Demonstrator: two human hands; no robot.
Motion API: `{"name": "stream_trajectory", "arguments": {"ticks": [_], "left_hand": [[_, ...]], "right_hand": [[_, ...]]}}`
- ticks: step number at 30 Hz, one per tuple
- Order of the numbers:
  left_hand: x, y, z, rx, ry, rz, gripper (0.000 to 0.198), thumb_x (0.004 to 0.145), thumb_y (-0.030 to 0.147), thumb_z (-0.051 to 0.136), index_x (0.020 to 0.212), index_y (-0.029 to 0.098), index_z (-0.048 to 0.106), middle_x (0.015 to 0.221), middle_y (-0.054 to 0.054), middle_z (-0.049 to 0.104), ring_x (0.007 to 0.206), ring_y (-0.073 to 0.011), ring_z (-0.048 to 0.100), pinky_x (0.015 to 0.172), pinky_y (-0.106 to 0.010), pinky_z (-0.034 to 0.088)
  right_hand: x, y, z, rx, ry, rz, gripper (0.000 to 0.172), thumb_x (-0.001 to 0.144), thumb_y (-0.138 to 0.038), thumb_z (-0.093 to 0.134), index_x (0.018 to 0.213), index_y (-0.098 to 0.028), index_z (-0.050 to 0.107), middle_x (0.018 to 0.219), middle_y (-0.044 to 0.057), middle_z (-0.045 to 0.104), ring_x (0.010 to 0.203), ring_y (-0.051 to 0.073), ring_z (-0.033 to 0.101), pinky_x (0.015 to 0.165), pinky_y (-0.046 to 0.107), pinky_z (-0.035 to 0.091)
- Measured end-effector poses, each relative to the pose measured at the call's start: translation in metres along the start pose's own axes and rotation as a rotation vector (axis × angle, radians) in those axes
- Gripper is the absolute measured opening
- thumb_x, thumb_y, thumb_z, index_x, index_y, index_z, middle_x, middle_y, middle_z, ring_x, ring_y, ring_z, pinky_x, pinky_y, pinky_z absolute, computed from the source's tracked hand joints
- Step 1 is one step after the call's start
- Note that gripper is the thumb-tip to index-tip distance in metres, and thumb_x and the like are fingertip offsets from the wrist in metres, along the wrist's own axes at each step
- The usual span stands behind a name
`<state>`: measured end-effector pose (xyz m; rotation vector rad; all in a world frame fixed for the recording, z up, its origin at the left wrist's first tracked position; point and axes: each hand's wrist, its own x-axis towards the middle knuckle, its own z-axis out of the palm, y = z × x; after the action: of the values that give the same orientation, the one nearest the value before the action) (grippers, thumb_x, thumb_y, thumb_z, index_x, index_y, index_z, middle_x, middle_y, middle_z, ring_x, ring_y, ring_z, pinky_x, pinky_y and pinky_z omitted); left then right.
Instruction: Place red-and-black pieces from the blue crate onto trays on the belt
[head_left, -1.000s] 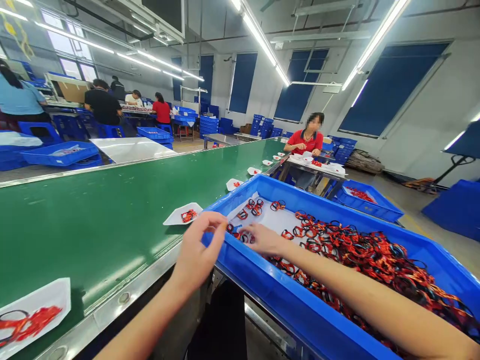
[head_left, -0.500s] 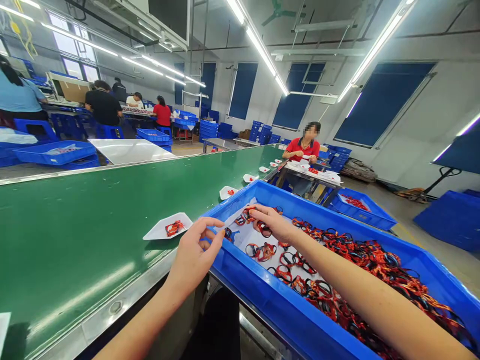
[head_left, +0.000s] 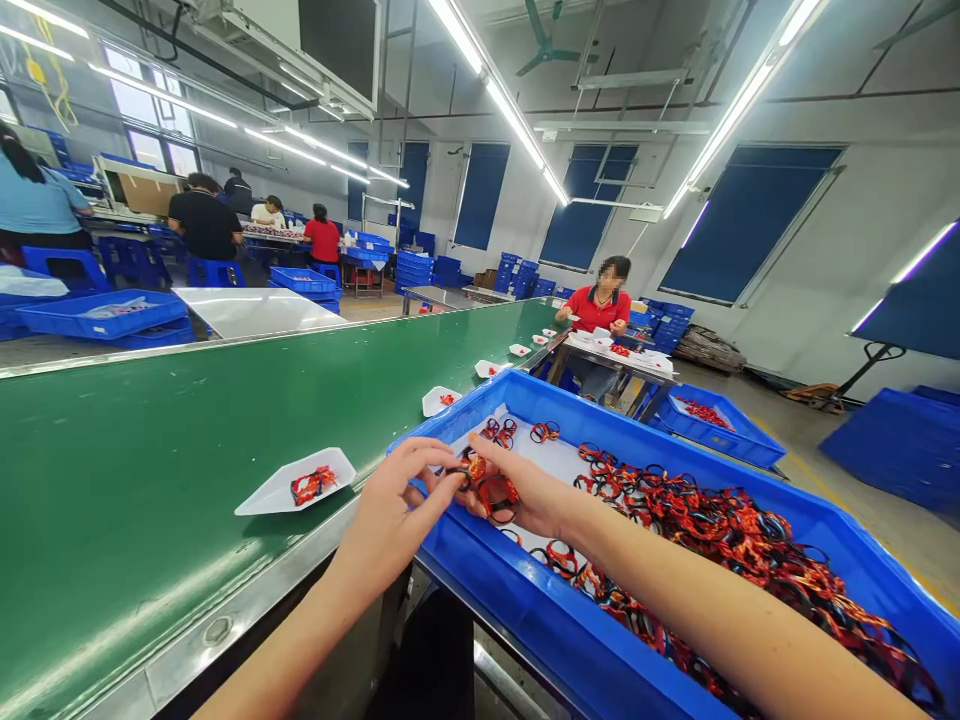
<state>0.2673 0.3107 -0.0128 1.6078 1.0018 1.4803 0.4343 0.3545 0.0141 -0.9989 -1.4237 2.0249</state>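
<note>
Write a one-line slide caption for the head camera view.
Left hand and right hand meet at a red-and-black strap loop over a blue crate of loops beside a green conveyor belt.

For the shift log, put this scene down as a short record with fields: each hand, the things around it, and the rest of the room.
THINGS, left hand: fingers pinch a red-and-black strap loop
THINGS, right hand: fingers meet the same loop, a larger loop beside them
THINGS, below: blue plastic crate with white liner, heaped strap loops
REST, beside: white tray holding red straps on green conveyor belt
REST, beyond: co-worker in red shirt at a table
</note>
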Motion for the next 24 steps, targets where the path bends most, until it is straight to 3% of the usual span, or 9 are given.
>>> {"name": "stream_trajectory", "arguments": {"ticks": [4,7,10,13,24], "left_hand": [[-0.008,-0.003,-0.011,-0.4,0.024,-0.274,0.013,0.079,0.028,0.064,0.08,0.016,0.066,0.064,0.0,0.058,0.05,-0.0066,0.05,0.045,-0.014,0.044],[-0.01,-0.009,-0.019,-0.824,0.138,-0.43,0.011,0.084,0.019,0.058,0.078,0.012,0.064,0.069,0.0,0.058,0.053,-0.0038,0.053,0.049,-0.011,0.048],[-0.012,-0.016,-0.028,-1.091,0.215,-0.551,0.016,0.09,0.011,0.046,0.083,0.009,0.061,0.069,-0.001,0.057,0.052,-0.0024,0.055,0.051,-0.01,0.051],[-0.014,-0.022,-0.035,-1.231,0.221,-0.627,0.02,0.092,0.011,0.04,0.085,0.007,0.058,0.064,-0.001,0.054,0.048,-0.0021,0.053,0.049,-0.01,0.051],[-0.02,-0.033,-0.045,-1.44,0.259,-0.629,0.024,0.095,0.013,0.031,0.088,0.006,0.053,0.066,-0.001,0.05,0.049,-0.0024,0.048,0.044,-0.01,0.045]], "right_hand": [[-0.007,-0.005,0.017,0.013,-0.05,0.017,0.058,0.085,-0.064,0.038,0.081,-0.012,0.065,0.06,0.001,0.052,0.045,0.007,0.042,0.035,0.017,0.016],[-0.013,-0.006,0.03,-0.025,-0.096,0.023,0.058,0.086,-0.063,0.038,0.091,-0.012,0.067,0.064,0.002,0.054,0.046,0.007,0.042,0.035,0.016,0.018],[-0.019,-0.004,0.045,-0.085,-0.117,0.048,0.058,0.085,-0.063,0.038,0.098,-0.015,0.067,0.067,0.002,0.055,0.047,0.006,0.043,0.035,0.015,0.021],[-0.023,0.0,0.055,-0.142,-0.124,0.06,0.057,0.086,-0.062,0.038,0.1,-0.015,0.066,0.068,0.002,0.055,0.048,0.006,0.044,0.035,0.014,0.023],[-0.023,0.007,0.059,-0.228,-0.167,-0.006,0.05,0.088,-0.055,0.04,0.101,-0.014,0.066,0.07,0.003,0.055,0.05,0.007,0.046,0.035,0.013,0.029]]}}
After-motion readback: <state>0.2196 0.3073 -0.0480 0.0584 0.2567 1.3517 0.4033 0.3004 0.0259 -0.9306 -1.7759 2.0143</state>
